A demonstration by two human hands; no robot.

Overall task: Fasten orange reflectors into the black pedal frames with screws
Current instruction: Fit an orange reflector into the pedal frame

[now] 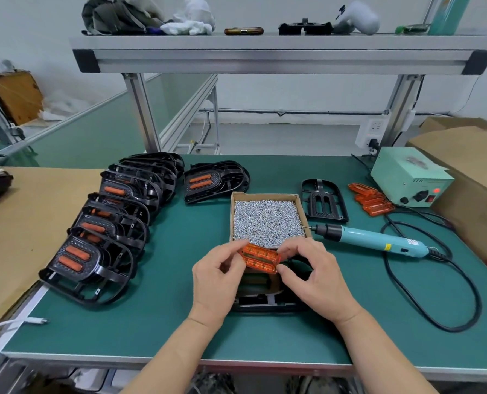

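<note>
ribbed orange reflector between hands

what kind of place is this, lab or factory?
Probably a small factory assembly bench: a row of black pedal frames, a boxful of loose screws and a corded electric screwdriver lie on a green mat under an aluminium-profile shelf.

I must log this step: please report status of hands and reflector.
Left hand, right hand both pinch one orange reflector. Held over black pedal frame, not yet seated. Screwdriver lies on mat; nothing in the way.
</note>
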